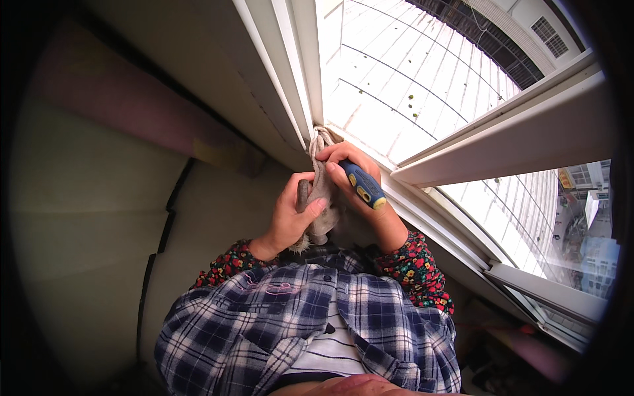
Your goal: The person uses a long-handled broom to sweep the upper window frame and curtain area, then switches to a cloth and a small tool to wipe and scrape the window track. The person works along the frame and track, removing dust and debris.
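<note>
My left hand (295,210) grips a grey rod-like handle (302,196), its thumb pressed on a grimy, greyish cloth (324,185). Bristles of a brush (300,244) show below that hand. In my right hand (354,171) is a blue and yellow tool handle (364,185); its working end is hidden by the fingers and cloth. The upper end of the cloth lies bunched at the inner corner of a white window frame (308,74), and the fingertips of my right hand touch it. A floral sleeve covers each forearm.
A sliding window sash (500,128) stands to the right, above the sill track (446,237). Beyond the opening lies a pale ribbed roof (396,64) with dark cables across it. A greenish panel with a black edge (169,198) is on the left.
</note>
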Tool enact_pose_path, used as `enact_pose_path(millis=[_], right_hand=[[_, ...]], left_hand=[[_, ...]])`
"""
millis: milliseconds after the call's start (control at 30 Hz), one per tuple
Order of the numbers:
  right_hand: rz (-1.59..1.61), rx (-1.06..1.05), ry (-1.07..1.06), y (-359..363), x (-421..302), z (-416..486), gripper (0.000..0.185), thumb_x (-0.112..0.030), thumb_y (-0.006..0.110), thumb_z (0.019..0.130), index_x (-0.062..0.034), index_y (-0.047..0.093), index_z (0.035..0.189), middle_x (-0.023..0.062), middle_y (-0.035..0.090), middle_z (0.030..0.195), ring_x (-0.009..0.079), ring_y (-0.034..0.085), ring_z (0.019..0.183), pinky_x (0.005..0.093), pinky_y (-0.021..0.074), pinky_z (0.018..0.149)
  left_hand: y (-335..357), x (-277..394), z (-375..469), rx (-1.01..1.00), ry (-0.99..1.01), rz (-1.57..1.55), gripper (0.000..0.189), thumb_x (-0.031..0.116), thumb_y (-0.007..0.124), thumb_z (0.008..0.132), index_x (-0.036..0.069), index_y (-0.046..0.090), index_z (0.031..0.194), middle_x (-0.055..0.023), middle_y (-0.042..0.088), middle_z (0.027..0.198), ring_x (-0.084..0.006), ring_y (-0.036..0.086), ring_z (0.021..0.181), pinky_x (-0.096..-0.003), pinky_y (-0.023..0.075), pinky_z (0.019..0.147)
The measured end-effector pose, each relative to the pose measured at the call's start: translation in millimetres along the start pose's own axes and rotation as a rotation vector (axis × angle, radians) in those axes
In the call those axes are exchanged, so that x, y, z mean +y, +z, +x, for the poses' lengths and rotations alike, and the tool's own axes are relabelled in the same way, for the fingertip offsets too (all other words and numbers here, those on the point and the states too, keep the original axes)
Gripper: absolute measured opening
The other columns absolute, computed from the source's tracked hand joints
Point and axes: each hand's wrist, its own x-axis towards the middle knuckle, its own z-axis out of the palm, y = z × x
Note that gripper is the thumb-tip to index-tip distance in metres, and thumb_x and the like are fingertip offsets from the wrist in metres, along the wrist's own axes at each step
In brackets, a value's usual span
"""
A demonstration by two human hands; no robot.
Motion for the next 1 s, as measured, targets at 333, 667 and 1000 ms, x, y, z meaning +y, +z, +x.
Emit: enact_pose_path(millis=[333,667,1000], right_hand=[[-0.092,0.083,-0.408,6,-24,-4,0.012,0.003,0.071,0.082,-0.0001,0.063,0.091,0.0177,0.068,0.117,0.0290,0.066,0.097,0.0345,0.0535,0.084],[-0.113,-0.023,-0.096,-17,-17,-17,0.007,-0.006,0.067,0.089,-0.0016,0.063,0.088,0.0113,0.071,0.099,0.0210,0.067,0.090,0.0307,0.0526,0.081],[0.246,0.129,0.186,0,8,6,0.011,-0.011,0.061,0.097,-0.0003,0.062,0.095,0.0089,0.071,0.097,0.0131,0.064,0.090,0.0285,0.0529,0.084]], left_hand=[[2,7,0,0.036,0.286,0.196,0.043,0.007,0.071,0.092,0.002,0.052,0.130,-0.0089,0.065,0.107,-0.0127,0.063,0.096,-0.0279,0.0513,0.083],[10,8,-8,-0.110,0.073,0.304,0.046,0.008,0.072,0.092,0.003,0.050,0.131,-0.0065,0.063,0.103,-0.0104,0.061,0.092,-0.0255,0.0511,0.079],[-5,-2,-1,-0.005,-0.050,0.134,0.041,0.010,0.067,0.095,0.000,0.049,0.131,-0.0048,0.062,0.107,-0.0091,0.057,0.098,-0.0259,0.0474,0.087]])
